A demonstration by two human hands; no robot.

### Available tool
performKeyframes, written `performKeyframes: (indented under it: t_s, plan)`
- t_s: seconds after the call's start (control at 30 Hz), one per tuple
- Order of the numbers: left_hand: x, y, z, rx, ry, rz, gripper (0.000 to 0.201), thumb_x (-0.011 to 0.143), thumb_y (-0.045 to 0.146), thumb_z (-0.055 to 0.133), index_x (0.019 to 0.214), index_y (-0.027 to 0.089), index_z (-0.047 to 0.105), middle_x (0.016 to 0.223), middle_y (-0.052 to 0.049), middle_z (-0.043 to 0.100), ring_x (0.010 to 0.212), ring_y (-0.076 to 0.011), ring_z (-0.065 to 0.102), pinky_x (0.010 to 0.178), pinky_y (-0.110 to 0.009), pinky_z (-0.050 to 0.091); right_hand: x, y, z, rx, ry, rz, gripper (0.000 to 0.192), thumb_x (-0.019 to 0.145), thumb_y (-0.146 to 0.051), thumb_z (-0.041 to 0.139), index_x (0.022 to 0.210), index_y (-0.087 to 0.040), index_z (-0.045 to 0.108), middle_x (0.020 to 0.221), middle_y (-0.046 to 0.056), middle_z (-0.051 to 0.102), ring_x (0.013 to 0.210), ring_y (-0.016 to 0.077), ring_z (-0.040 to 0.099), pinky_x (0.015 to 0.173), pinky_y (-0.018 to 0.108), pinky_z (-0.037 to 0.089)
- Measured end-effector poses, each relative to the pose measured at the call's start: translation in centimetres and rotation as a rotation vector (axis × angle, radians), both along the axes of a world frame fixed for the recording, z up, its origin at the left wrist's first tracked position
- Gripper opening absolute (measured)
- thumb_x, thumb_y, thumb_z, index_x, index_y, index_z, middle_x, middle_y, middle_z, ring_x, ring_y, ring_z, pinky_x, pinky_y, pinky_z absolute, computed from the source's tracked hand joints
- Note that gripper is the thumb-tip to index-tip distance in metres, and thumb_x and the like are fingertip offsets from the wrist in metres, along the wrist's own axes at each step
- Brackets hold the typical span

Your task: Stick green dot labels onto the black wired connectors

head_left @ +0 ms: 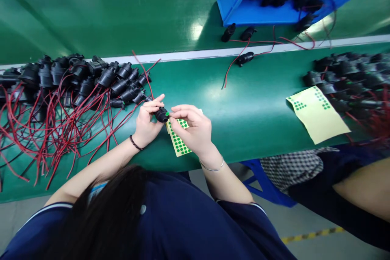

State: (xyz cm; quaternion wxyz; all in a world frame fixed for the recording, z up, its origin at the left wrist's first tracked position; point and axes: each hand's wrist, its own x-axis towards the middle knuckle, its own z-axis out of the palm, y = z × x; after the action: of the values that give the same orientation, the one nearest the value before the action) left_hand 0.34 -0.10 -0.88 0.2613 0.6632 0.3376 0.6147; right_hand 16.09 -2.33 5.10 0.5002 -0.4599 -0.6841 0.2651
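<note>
While the left hand (148, 124) pinches a black connector (161, 114), the right hand (195, 130) pinches its green dot sticker (167, 114); no writing legible.

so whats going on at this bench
A person at a green bench holds a small black connector in the left hand, while the right hand presses a green dot sticker against it. A sheet of green dots lies under the hands. A pile of black connectors with red wires sits to the left, and a second sticker sheet lies to the right.
</note>
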Motion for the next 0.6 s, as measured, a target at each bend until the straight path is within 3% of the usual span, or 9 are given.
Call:
performKeyframes:
  t_s: [0.2, 0.6]
  plan:
    - [-0.03, -0.13, 0.13, 0.075, 0.025, 0.009, 0.034, 0.088, 0.015, 0.071, 0.108, 0.025, 0.046, 0.114, -0.001, 0.065, 0.128, -0.0251, 0.063, 0.105, -0.045, 0.056, -0.09, 0.06, 0.70, 0.117, -0.148, -0.041, 0.010, 0.085, -0.012, 0.067, 0.083, -0.022, 0.068, 0.092, 0.005, 0.075, 0.089, 0.0181, 0.073, 0.082, 0.035, 0.061]
    - [-0.08, -0.24, -0.02, 0.066, 0.042, -0.022, 0.031, 0.088, 0.014, 0.069, 0.106, 0.026, 0.047, 0.114, 0.000, 0.064, 0.130, -0.0239, 0.061, 0.105, -0.043, 0.057, 0.03, -0.06, 1.06, 0.096, -0.176, -0.031, 0.013, 0.085, -0.011, 0.065, 0.080, -0.023, 0.068, 0.089, 0.004, 0.075, 0.085, 0.0177, 0.072, 0.080, 0.033, 0.059]
